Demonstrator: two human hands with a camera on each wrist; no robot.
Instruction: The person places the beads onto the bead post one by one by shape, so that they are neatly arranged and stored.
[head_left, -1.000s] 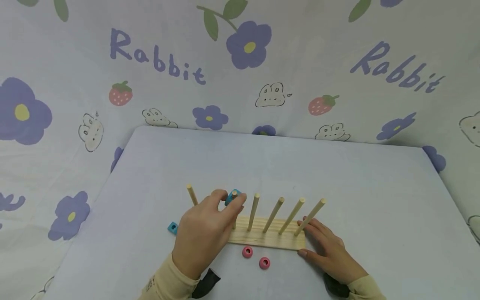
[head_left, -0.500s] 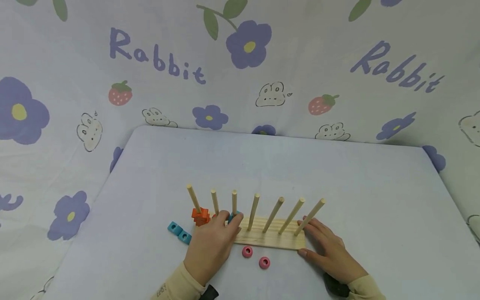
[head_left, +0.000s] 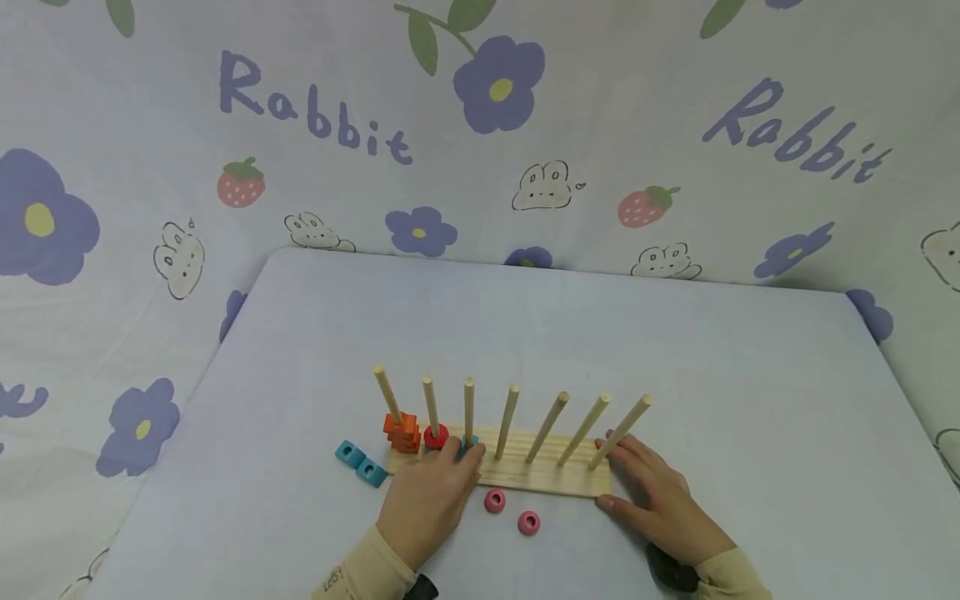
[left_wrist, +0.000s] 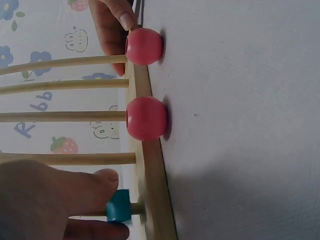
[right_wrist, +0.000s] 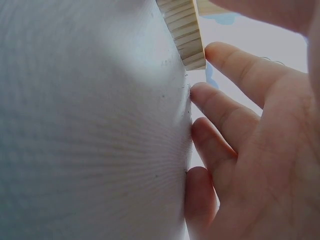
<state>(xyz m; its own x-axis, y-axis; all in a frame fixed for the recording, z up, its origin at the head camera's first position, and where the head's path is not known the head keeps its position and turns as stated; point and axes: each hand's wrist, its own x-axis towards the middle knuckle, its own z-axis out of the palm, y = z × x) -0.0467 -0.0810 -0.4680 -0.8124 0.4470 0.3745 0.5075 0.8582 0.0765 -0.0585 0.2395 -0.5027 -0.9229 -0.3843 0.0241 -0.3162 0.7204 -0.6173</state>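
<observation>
In the head view, a wooden pegboard [head_left: 540, 477] with a row of upright pegs stands at the table's near middle. My left hand [head_left: 429, 502] pinches a blue block [left_wrist: 119, 206] between thumb and finger. The left wrist view shows that block threaded on a peg, slightly above the base. My right hand [head_left: 666, 510] rests at the board's right end, thumb by the front corner and fingers by the back one. Its fingers lie fairly straight. Orange blocks [head_left: 402, 433] sit on the leftmost peg and a red piece [head_left: 436, 437] on the peg beside it.
Two loose blue blocks [head_left: 360, 463] lie left of the board. Two pink beads [head_left: 512, 512] lie in front of it. The white table [head_left: 555, 325] ends at a patterned cloth backdrop [head_left: 450, 167].
My left hand has lowered the blue block from the top of the third peg to near its base. The orange and red pieces have come into view. The right hand has stayed still.
</observation>
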